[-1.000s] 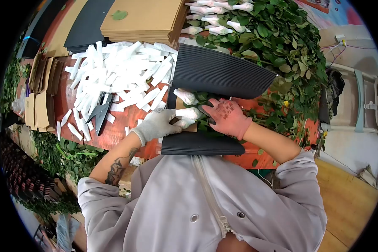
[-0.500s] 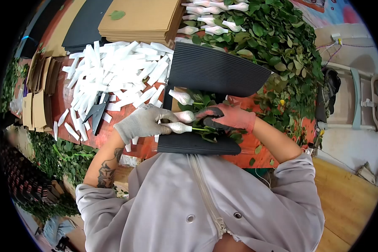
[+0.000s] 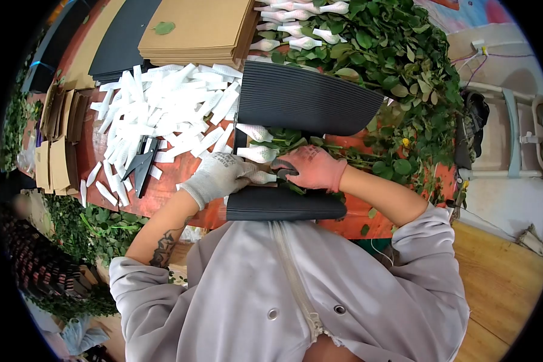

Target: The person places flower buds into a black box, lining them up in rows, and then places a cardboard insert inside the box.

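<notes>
My left hand [image 3: 220, 177], in a grey glove, is closed on the white-netted bud of a rose [image 3: 262, 177]. My right hand [image 3: 311, 169], in a red glove with dark fingertips, curls over the leafy stems just right of that bud; its grip is partly hidden. Two more netted roses [image 3: 254, 132] lie just beyond my hands, stems pointing right. Beneath them is a black corrugated sheet [image 3: 283, 205], its near part by my jacket and its far flap [image 3: 308, 96] raised and curved.
White mesh sleeves [image 3: 163, 108] are heaped at left, with a black stapler [image 3: 142, 166] on them. Brown cardboard sheets [image 3: 193, 30] are stacked behind. Netted roses [image 3: 301, 43] with dense foliage [image 3: 398, 54] fill the back right of the red table [image 3: 362, 223].
Two netted buds now lie beyond my hands, closer together. My left hand has shifted slightly and covers more of the near bud. My right hand has moved a little left.
</notes>
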A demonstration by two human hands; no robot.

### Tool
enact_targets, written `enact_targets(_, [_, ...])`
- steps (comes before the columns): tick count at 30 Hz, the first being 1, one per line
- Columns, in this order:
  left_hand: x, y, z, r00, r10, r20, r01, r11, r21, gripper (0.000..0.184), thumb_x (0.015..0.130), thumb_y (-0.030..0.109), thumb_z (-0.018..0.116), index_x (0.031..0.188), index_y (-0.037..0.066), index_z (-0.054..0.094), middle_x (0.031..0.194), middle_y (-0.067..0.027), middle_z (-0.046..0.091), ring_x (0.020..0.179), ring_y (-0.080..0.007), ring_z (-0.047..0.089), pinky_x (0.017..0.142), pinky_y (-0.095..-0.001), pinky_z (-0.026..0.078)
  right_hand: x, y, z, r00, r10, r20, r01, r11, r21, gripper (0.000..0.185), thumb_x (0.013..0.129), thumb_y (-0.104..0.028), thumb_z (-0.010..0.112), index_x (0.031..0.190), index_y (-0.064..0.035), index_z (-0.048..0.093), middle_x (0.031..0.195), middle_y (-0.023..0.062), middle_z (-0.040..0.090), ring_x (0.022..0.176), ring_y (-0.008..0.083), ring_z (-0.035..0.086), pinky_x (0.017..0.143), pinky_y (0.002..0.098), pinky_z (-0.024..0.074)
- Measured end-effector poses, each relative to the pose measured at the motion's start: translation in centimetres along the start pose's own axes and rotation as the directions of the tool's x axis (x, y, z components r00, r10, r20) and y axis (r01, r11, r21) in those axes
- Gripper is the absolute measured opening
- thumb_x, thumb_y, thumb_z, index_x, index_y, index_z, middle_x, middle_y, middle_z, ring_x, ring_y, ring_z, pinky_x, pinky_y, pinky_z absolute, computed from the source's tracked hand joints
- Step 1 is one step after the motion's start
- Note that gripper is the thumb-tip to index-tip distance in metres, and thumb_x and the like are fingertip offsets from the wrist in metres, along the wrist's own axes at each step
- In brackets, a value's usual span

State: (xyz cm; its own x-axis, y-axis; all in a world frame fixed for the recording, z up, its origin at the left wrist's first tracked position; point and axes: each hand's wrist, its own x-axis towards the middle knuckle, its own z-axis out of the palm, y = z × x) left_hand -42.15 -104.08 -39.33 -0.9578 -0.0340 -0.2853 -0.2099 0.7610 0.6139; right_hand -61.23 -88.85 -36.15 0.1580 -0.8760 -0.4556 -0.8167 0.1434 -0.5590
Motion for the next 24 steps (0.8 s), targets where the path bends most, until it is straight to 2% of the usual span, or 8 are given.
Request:
enact_targets(3, [-0.3, -0.2, 0.1, 1.000, -0.008, -0.028, 0.006, 0.996, -0.085, 0.027, 0.076, 0.023, 0.064, 0.100, 0.013, 0.065, 0.092, -0.0097, 0.065, 0.087, -0.0276, 0.061, 0.076, -0.0377, 0.047, 0.1, -0.7, 1.5, 0.998, -0.016, 0.068, 0.042, 0.917, -0.396, 0.034, 0.079, -0.033, 0.059, 0.103, -0.0108, 0.056, 0.090, 0.0096, 0.061, 0.090, 0.0269, 0.060, 0.077, 0.0387, 0.0461])
enact_targets(8, [-1.0, -0.2, -0.5, 0.995, -0.038, -0.090, 0.024, 0.987, -0.161, 0.029, 0.076, 0.029, 0.065, 0.100, 0.013, 0.066, 0.092, -0.0086, 0.066, 0.086, -0.0271, 0.062, 0.076, -0.0378, 0.047, 0.7, -1.1, 2.0, 0.991, -0.011, 0.131, 0.063, 0.915, -0.399, 0.027, 0.077, -0.034, 0.060, 0.090, -0.0105, 0.053, 0.084, 0.0080, 0.059, 0.082, 0.0257, 0.059, 0.070, 0.0395, 0.0450])
enact_targets(10, [-1.0, 0.4, -1.1, 0.993, -0.067, -0.101, 0.054, 0.991, -0.126, 0.031, 0.076, 0.033, 0.065, 0.100, 0.013, 0.066, 0.091, -0.0077, 0.066, 0.085, -0.0266, 0.062, 0.075, -0.0382, 0.048, 0.2, -1.0, 2.2, 0.994, -0.100, -0.042, 0.076, 0.917, -0.391, 0.025, 0.073, -0.030, 0.062, 0.083, -0.0073, 0.056, 0.082, 0.0094, 0.062, 0.081, 0.0270, 0.061, 0.070, 0.0386, 0.0482])
enact_targets(13, [-0.7, 0.3, -0.9, 0.969, -0.220, 0.109, 0.240, 0.945, -0.221, 0.023, 0.076, 0.021, 0.069, 0.093, 0.007, 0.067, 0.084, -0.0090, 0.066, 0.077, -0.0246, 0.063, 0.071, -0.0331, 0.048, 0.2, -0.8, 2.9, 0.982, -0.143, -0.125, 0.083, 0.916, -0.394, 0.027, 0.073, -0.030, 0.062, 0.087, -0.0073, 0.057, 0.081, 0.0105, 0.062, 0.080, 0.0279, 0.061, 0.071, 0.0392, 0.0478])
enact_targets(15, [-0.4, -2.0, 0.7, 0.999, 0.003, -0.039, -0.017, 0.921, -0.389, 0.015, 0.076, 0.013, 0.068, 0.088, 0.004, 0.068, 0.078, -0.0087, 0.066, 0.070, -0.0210, 0.062, 0.065, -0.0301, 0.047, 0.5, 0.2, 3.8, 0.975, -0.165, -0.150, 0.103, 0.930, -0.354, 0.028, 0.073, -0.030, 0.062, 0.089, -0.0074, 0.057, 0.082, 0.0108, 0.061, 0.081, 0.0278, 0.061, 0.073, 0.0396, 0.0471])
enact_targets(18, [-0.7, -3.0, 0.3, 1.000, -0.023, 0.009, 0.024, 0.869, -0.495, 0.011, 0.076, 0.007, 0.067, 0.085, 0.001, 0.067, 0.076, -0.0083, 0.065, 0.067, -0.0184, 0.061, 0.063, -0.0290, 0.047, 0.8, 1.5, 5.5, 0.958, -0.172, -0.227, 0.105, 0.954, -0.282, 0.029, 0.072, -0.030, 0.062, 0.090, -0.0080, 0.058, 0.086, 0.0111, 0.061, 0.085, 0.0272, 0.060, 0.076, 0.0402, 0.0455])
enact_targets(22, [-2.5, -2.9, -1.2, 0.992, -0.096, -0.082, 0.057, 0.923, -0.381, 0.009, 0.074, 0.008, 0.063, 0.081, 0.002, 0.066, 0.075, -0.0101, 0.065, 0.070, -0.0241, 0.062, 0.068, -0.0329, 0.048, 1.0, 1.1, 5.3, 0.975, -0.106, -0.196, 0.073, 0.983, -0.168, 0.024, 0.069, -0.025, 0.061, 0.088, -0.0088, 0.059, 0.087, 0.0105, 0.061, 0.087, 0.0266, 0.059, 0.079, 0.0408, 0.0446])
enact_targets(24, [-3.8, -2.9, -2.5, 0.972, -0.192, -0.138, 0.189, 0.981, -0.030, 0.010, 0.074, 0.007, 0.061, 0.082, 0.003, 0.067, 0.076, -0.0103, 0.065, 0.071, -0.0255, 0.062, 0.068, -0.0340, 0.048, 0.9, 1.3, 5.7, 0.925, -0.186, -0.330, 0.133, 0.975, -0.176, 0.020, 0.068, -0.021, 0.060, 0.084, -0.0086, 0.060, 0.083, 0.0106, 0.062, 0.083, 0.0274, 0.060, 0.074, 0.0409, 0.0466])
